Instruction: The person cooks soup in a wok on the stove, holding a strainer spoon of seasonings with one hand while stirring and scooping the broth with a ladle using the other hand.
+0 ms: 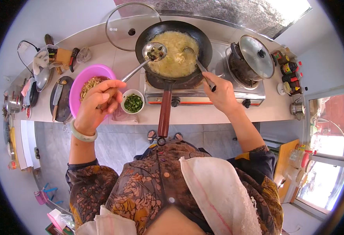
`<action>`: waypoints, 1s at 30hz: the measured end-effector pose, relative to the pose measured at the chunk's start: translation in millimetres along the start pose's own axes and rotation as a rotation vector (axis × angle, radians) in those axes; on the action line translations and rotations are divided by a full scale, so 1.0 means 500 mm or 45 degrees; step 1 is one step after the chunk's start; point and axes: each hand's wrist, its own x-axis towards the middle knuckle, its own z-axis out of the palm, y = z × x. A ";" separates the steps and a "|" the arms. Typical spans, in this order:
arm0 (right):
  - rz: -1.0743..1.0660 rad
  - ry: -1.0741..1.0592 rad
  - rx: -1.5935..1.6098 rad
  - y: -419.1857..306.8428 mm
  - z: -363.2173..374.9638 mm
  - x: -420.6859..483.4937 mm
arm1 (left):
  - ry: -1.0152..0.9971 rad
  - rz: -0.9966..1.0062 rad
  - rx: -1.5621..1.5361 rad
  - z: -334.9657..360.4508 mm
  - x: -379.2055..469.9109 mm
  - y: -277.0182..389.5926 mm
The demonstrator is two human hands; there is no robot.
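A black wok (205, 55) with a wooden handle sits on the left burner of a gas stove, holding a yellowish bubbling soup (172, 66). In my left hand (98, 102) is the wooden handle of a metal skimmer ladle (154, 52), whose bowl carries dark and pale bits over the wok's left side. My right hand (221, 91) grips a metal spoon or ladle (200, 66) with its head partly in the soup. Below the skimmer stands a white bowl of chopped green onions (133, 102). A pink basin (78, 79) with shredded food is partly hidden behind my left hand.
A glass lid (132, 17) leans behind the wok. On the right burner is a lidded pot (255, 58). Bottles (290, 67) line the counter's right end. A knife (57, 95) lies on a round dark board (64, 101) at left, beside a pinkish cloth (128, 117) farther right.
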 end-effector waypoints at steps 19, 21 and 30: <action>1.046 0.324 1.254 0.033 0.012 0.086 | 0.050 0.024 -0.028 -0.030 -0.023 0.001; 0.960 0.304 1.233 0.038 0.027 0.113 | 0.056 0.030 -0.033 -0.031 -0.024 0.002; 0.260 -0.200 0.082 0.073 0.011 0.130 | 0.066 -0.009 -0.008 -0.025 -0.015 0.002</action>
